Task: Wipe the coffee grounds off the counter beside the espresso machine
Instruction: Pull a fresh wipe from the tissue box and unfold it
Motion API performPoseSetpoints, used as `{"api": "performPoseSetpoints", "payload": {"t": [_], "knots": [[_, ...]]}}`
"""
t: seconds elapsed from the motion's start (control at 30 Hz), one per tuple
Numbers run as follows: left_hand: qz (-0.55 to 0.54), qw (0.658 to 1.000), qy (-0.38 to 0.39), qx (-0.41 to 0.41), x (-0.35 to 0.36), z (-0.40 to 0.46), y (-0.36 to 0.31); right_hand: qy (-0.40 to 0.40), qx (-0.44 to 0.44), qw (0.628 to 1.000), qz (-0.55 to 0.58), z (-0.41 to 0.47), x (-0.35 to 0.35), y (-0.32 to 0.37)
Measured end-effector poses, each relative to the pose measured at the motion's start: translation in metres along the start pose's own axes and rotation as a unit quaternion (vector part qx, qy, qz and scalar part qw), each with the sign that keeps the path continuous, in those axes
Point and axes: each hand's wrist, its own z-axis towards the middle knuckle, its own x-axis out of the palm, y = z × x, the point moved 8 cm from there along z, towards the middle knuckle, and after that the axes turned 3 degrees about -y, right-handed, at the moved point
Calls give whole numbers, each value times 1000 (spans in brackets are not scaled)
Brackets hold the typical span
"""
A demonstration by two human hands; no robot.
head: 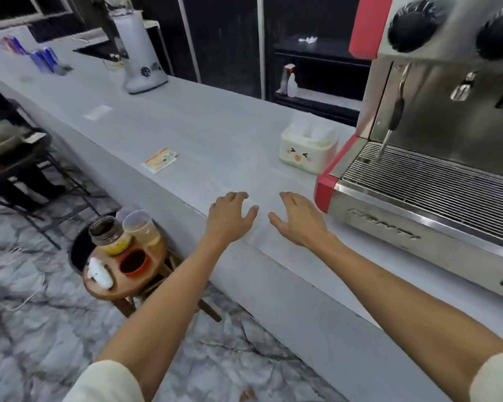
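Note:
The pale grey counter [204,134] runs from the far left to the near right. A steel and red espresso machine [436,158] stands on it at the right. My left hand [230,216] and my right hand [298,217] hover palm down over the counter's near edge, just left of the machine, fingers spread and holding nothing. A tissue box [307,149] with a cartoon face sits beside the machine's left corner, beyond my hands. I can make out no coffee grounds on the blurred surface.
A small card packet [159,160] lies near the counter's front edge. A white grinder [141,53] stands farther back. Below the counter a wooden stool [122,265] carries a jar, a plastic cup and a red lid. Marble floor lies to the left.

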Motion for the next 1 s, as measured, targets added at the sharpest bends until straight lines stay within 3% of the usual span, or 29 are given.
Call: {"api": "performPoseSetpoints", "payload": {"t": [0.27, 0.5, 0.63, 1.0], "knots": [[-31, 997, 34, 69, 6, 89, 19, -48, 59, 996, 35, 72, -3, 13], [-49, 988, 38, 139, 11, 176, -10, -158, 106, 981, 23, 143, -43, -20], [-69, 983, 42, 163, 17, 211, -32, -170, 157, 973, 6, 165, -47, -49], [-102, 966, 106, 210, 46, 292, -61, -237, 297, 924, -45, 189, -45, -93]]}}
